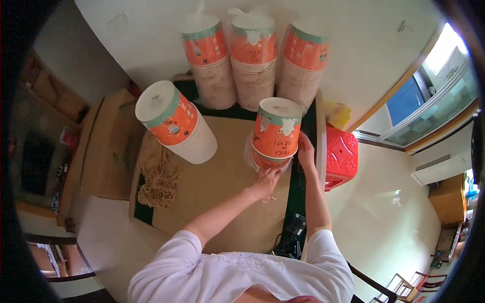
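An upside-down orange paper bucket [275,137] with a green band and a white base sits over another orange bucket [270,160], right of the cardboard's middle. Clear plastic shows around the lower one. My left hand [265,182] grips the front lower rim with bent fingers. Against the right side, my right hand [305,151] holds the upper bucket, its fingertips partly hidden behind it. To the left, a leaning stack of nested paper buckets [177,123] has white rims showing below its orange top. No hand touches that stack.
Three plastic-wrapped bucket stacks [254,65] stand along the wall. Tangled brown twine [159,177] lies on the left of the cardboard sheet [217,202]. Black cables and an adapter [294,227] lie at the near right edge, and a red stool [341,154] stands beside the table.
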{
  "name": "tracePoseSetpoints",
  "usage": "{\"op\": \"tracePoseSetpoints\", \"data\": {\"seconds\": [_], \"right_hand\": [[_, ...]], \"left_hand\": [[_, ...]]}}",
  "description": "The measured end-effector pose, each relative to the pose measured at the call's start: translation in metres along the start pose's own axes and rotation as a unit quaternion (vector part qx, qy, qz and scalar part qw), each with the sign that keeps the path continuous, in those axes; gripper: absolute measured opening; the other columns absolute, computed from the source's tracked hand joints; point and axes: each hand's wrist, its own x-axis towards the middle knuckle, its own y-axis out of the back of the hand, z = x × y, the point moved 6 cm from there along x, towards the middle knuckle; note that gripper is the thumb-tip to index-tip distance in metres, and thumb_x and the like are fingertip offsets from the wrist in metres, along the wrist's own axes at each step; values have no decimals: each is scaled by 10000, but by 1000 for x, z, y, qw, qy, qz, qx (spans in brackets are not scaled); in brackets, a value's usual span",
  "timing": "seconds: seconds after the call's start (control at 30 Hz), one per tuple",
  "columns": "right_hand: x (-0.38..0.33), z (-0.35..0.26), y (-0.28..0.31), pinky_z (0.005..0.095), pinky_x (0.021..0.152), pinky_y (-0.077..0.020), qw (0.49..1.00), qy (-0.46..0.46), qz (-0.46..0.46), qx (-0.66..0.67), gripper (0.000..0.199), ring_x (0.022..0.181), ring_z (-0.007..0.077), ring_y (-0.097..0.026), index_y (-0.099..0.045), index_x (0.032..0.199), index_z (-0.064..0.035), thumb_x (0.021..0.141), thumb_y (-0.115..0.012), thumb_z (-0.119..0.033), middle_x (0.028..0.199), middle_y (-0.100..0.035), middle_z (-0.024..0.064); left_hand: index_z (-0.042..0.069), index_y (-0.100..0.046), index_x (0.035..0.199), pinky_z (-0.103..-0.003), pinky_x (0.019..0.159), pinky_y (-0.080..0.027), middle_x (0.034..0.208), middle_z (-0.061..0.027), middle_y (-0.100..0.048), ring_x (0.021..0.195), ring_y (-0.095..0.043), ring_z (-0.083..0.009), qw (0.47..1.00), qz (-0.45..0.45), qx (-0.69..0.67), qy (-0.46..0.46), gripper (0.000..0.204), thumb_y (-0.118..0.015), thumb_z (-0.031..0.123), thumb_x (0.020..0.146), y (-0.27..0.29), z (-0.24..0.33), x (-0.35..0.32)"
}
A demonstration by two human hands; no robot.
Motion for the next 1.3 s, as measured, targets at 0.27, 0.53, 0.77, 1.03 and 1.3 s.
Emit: {"op": "tracePoseSetpoints", "data": {"seconds": [0.27, 0.53, 0.77, 1.03, 1.3], "right_hand": [[10, -162, -35, 421, 987, -363, 939, 212, -3, -272, 338, 1167, 316, -480, -586, 1144, -53, 821, -511, 7, 1239, -520, 147], [-22, -154, -40, 480, 992, -333, 894, 246, -59, -371, 151, 1075, 279, -546, -659, 931, -86, 787, -616, -83, 1046, -629, 86], [-49, -134, -50, 445, 949, -381, 877, 240, -63, -411, 166, 1069, 276, -553, -662, 949, -62, 789, -621, -61, 1048, -630, 105], [-46, -136, -75, 441, 962, -376, 841, 193, -85, -498, 184, 1114, 288, -521, -638, 1007, -71, 833, -579, -86, 1107, -595, 129], [27, -113, -274, 276, 733, -451, 982, -115, -142, -37, 242, 879, 136, -557, -596, 1041, -31, 873, -598, -206, 932, -601, 31]], "left_hand": [[-37, -468, 1221, -458, 1037, -297, 1274, -203, -422, 1210, -388, -331, 999, -11, -24, -23, 453, -469, 150, 808, -23, 5, -10], [107, -621, 1058, -442, 1033, -303, 1299, -186, -438, 1236, -380, -329, 992, -14, -121, 15, 302, -558, 139, 764, 20, 12, -91], [99, -636, 958, -416, 933, -395, 1205, -137, -523, 1154, -457, -295, 961, -43, -155, 224, 199, -589, 96, 765, 33, -77, -205], [45, -610, 968, -312, 661, -482, 813, -121, -628, 710, -603, -208, 847, 190, -222, 444, 188, -574, 196, 863, 104, -220, -260], [55, -604, 999, -274, 683, -477, 869, -19, -617, 741, -570, -127, 599, 392, -551, 428, 235, -572, 255, 880, 194, -302, -209]]}}
